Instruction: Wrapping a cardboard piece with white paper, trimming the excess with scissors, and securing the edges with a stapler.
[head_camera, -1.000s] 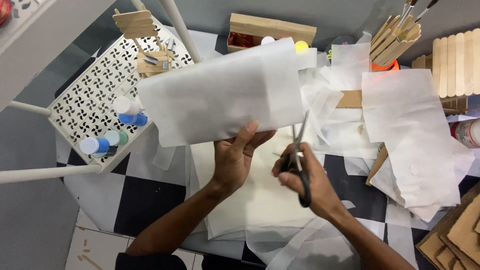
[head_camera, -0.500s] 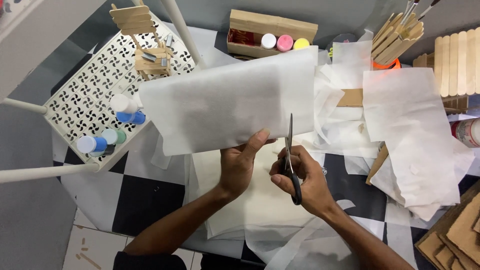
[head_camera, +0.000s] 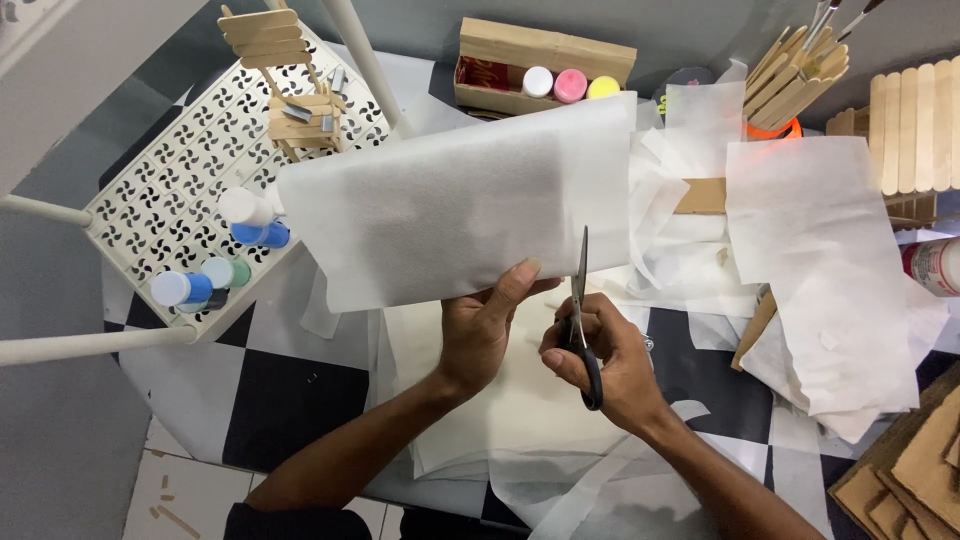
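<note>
Left hand (head_camera: 480, 335) pinches the white sheet (head_camera: 460, 205) at its lower edge, mid-frame. Right hand (head_camera: 600, 355) grips the scissors (head_camera: 582, 300), whose blades, angled a second ago, now stand upright at the sheet's lower right edge, lined up to cut.

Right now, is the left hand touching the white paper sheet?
Touching. The head view shows the left hand pinching the lower edge of the white paper sheet, thumb lying over its front, while the right hand holds scissors at that edge.
</note>
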